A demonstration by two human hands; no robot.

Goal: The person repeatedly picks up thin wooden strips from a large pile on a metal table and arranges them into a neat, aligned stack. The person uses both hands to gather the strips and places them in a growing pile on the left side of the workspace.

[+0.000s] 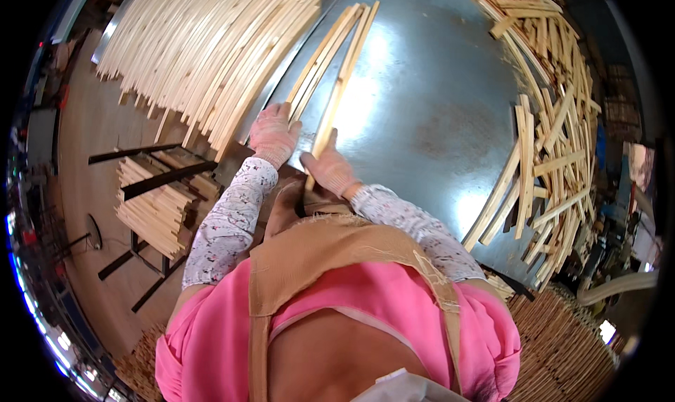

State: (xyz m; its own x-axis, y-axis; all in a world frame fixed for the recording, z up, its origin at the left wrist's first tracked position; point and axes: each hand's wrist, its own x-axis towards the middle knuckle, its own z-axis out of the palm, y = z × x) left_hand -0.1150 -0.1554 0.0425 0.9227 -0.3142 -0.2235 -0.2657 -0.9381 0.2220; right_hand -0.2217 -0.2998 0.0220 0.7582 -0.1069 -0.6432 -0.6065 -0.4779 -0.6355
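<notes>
Both my hands wear pale pink work gloves. Near the front of the metal table (443, 99), my left hand (274, 135) grips the near ends of a few narrow wooden strips (325, 54), thumb on their right side and fingers on their left. To its right, my right hand (329, 168) is closed around the near end of a single wooden strip (348, 68), thumb across the top. This strip slants away from me, and its far end comes close to the far ends of the other strips. The palms and the undersides of the fingers are hidden.
Many strips lie side by side in a wide layer (211, 50) at the far left. A jumbled heap of strips (555, 170) covers the table's right side. Left of me, a dark metal stand (169, 180) has stacked wood pieces (151, 208) by it. More stacked wood (555, 339) lies at lower right.
</notes>
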